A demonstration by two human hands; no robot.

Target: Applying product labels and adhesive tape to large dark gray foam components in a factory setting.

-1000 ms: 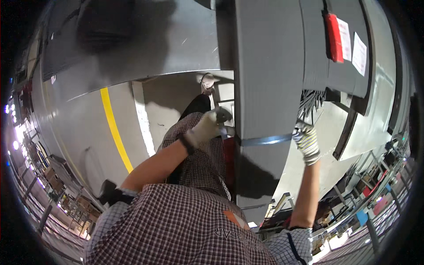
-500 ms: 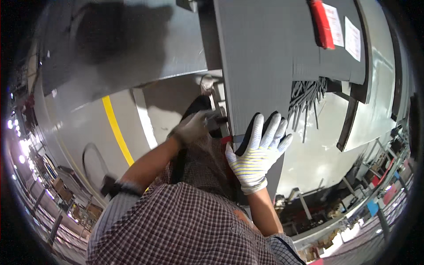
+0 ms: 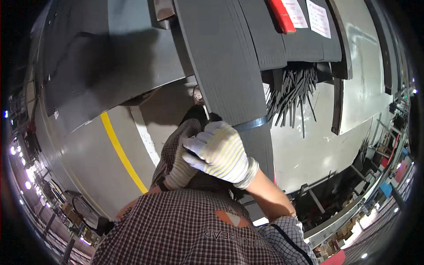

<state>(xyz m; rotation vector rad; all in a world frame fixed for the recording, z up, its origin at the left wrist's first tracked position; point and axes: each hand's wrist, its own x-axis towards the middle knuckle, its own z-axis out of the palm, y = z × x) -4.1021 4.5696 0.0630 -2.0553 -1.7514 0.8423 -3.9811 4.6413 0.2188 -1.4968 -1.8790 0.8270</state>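
My right hand (image 3: 223, 154), in a white glove with yellow and blue stripes, is closed at the near left edge of a long dark grey ribbed panel (image 3: 223, 57). Its fingers point left and curl, and whatever they grip is hidden. My left hand (image 3: 180, 170), also gloved, is beneath and left of it, close against the checked apron (image 3: 176, 216); the right hand covers its fingers. A shiny bluish band (image 3: 252, 125) crosses the panel just beyond the right hand.
Thin black strips (image 3: 291, 92) hang in a bunch right of the panel. A red object (image 3: 281, 17) and printed paper sheets (image 3: 319, 18) lie at the far right. On the left stands a dark glossy surface (image 3: 128, 62), with a yellow floor line (image 3: 119, 148) nearer me.
My right hand has left its flat, spread position on the panel and moved left, curling over my left hand. My left hand has come nearer my body. The view has shifted, and the band shows more.
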